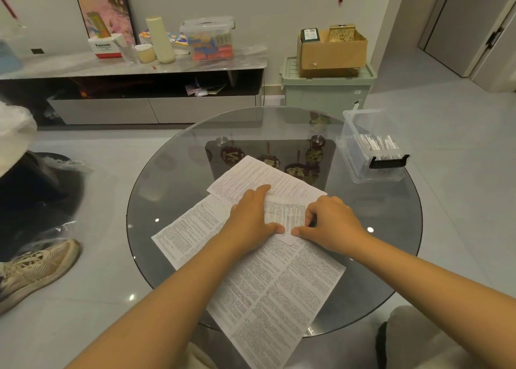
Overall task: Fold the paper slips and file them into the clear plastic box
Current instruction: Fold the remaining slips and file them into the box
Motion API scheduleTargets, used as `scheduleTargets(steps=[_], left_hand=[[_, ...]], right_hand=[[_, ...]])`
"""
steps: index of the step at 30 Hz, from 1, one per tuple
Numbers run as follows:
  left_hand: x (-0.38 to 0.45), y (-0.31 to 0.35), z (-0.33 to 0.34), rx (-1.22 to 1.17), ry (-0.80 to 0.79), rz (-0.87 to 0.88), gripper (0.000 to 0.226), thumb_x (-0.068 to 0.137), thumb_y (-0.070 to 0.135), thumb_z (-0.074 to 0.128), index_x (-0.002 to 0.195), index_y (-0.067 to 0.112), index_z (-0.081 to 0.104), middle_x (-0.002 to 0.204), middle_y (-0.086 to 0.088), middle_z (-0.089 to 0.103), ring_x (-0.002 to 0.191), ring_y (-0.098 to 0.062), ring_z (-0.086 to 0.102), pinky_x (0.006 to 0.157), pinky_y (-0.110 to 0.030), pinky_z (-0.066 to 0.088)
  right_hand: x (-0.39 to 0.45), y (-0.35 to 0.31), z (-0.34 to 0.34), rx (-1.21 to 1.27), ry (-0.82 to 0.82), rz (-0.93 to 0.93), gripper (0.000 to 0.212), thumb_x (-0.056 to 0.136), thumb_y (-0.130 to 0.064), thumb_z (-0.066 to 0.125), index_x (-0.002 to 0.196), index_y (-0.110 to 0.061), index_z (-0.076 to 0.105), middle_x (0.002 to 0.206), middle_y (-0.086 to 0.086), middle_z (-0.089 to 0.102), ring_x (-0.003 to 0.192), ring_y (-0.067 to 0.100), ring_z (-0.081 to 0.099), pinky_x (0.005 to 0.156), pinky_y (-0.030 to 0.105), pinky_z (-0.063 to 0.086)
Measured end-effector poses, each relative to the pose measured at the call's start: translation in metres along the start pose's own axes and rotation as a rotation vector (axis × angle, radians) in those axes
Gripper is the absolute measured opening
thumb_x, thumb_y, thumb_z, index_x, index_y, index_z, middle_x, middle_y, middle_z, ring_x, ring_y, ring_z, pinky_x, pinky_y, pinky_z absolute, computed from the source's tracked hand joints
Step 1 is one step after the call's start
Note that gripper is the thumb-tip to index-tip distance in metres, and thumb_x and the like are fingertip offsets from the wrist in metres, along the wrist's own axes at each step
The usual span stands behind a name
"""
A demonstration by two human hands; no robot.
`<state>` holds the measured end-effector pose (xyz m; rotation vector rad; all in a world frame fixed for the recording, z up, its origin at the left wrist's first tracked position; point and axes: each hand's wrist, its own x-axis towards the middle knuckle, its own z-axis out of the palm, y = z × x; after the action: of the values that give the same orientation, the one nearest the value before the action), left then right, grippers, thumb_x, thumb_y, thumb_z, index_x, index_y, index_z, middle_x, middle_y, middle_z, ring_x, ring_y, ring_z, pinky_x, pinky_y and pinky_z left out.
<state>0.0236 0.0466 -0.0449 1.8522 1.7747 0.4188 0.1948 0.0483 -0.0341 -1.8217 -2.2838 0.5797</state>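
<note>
A small folded paper slip (pixel 284 215) lies on the round glass table (pixel 173 178), on top of other printed sheets. My left hand (pixel 251 218) lies flat on the slip's left side, fingers straight, pressing it down. My right hand (pixel 329 220) has its fingers curled at the slip's right edge, with the thumb pressed on the near corner. A large unfolded sheet (pixel 279 290) reaches toward me under my forearms. Another sheet (pixel 259 178) lies just beyond my hands. The clear plastic box (pixel 371 151) stands open at the table's right rim with several folded slips inside.
A low TV cabinet (pixel 134 67) at the back carries bottles, cartons and a lidded clear container (pixel 209 39). A green bin (pixel 326 89) with a cardboard box on top stands behind the table. A person's shoe (pixel 36 265) rests on the floor at left.
</note>
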Motion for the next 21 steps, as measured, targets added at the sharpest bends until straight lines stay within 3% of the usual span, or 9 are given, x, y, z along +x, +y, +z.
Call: scheduleTargets(steps=[7, 10, 12, 14, 18, 21], left_hand=[[0.003, -0.019, -0.013, -0.001, -0.038, -0.065, 0.09, 0.075, 0.034, 0.077, 0.145, 0.035, 0.02, 0.138, 0.002, 0.033, 0.118, -0.023, 0.045, 0.103, -0.047, 0.04], [-0.001, -0.018, -0.015, -0.011, 0.024, -0.051, 0.082, 0.077, 0.028, 0.076, 0.143, 0.034, 0.028, 0.134, 0.004, 0.035, 0.119, -0.021, 0.045, 0.104, -0.044, 0.04], [-0.005, -0.014, -0.014, 0.015, 0.057, 0.011, 0.073, 0.078, 0.028, 0.075, 0.139, 0.036, 0.034, 0.131, 0.008, 0.034, 0.12, -0.017, 0.04, 0.104, -0.041, 0.039], [-0.012, -0.007, -0.012, 0.064, 0.054, 0.101, 0.065, 0.077, 0.033, 0.074, 0.133, 0.038, 0.04, 0.128, 0.012, 0.034, 0.118, -0.014, 0.035, 0.103, -0.037, 0.037], [-0.023, 0.003, -0.005, 0.127, -0.017, 0.275, 0.06, 0.073, 0.047, 0.073, 0.126, 0.036, 0.047, 0.121, 0.016, 0.039, 0.113, -0.008, 0.036, 0.098, -0.029, 0.037], [-0.028, 0.008, -0.001, 0.223, 0.013, 0.355, 0.049, 0.078, 0.047, 0.069, 0.121, 0.031, 0.053, 0.119, 0.012, 0.047, 0.107, -0.007, 0.043, 0.089, -0.023, 0.04]], right_hand=[[-0.003, -0.001, -0.003, 0.027, -0.028, 0.053, 0.025, 0.079, -0.043, 0.069, 0.068, -0.021, 0.066, 0.082, -0.008, 0.062, 0.093, 0.015, 0.051, 0.085, 0.033, 0.047], [-0.001, 0.002, -0.004, 0.132, -0.083, 0.104, 0.035, 0.084, -0.034, 0.065, 0.068, -0.004, 0.064, 0.073, 0.001, 0.066, 0.075, 0.014, 0.055, 0.066, 0.026, 0.045], [-0.002, 0.001, -0.008, 0.209, -0.152, 0.14, 0.037, 0.087, -0.028, 0.063, 0.059, -0.006, 0.051, 0.061, 0.006, 0.054, 0.058, 0.016, 0.047, 0.053, 0.023, 0.037], [-0.004, -0.002, -0.013, 0.305, -0.183, 0.175, 0.039, 0.086, -0.023, 0.063, 0.055, -0.009, 0.047, 0.057, 0.004, 0.048, 0.053, 0.016, 0.042, 0.051, 0.024, 0.034], [-0.011, -0.009, -0.019, 0.546, -0.192, 0.276, 0.019, 0.085, -0.016, 0.063, 0.073, -0.003, 0.07, 0.059, -0.001, 0.059, 0.041, 0.005, 0.045, 0.04, 0.014, 0.036], [-0.015, -0.013, -0.02, 0.695, -0.271, 0.357, 0.017, 0.085, -0.017, 0.061, 0.076, -0.006, 0.071, 0.059, 0.0, 0.062, 0.041, 0.007, 0.042, 0.038, 0.017, 0.028]])
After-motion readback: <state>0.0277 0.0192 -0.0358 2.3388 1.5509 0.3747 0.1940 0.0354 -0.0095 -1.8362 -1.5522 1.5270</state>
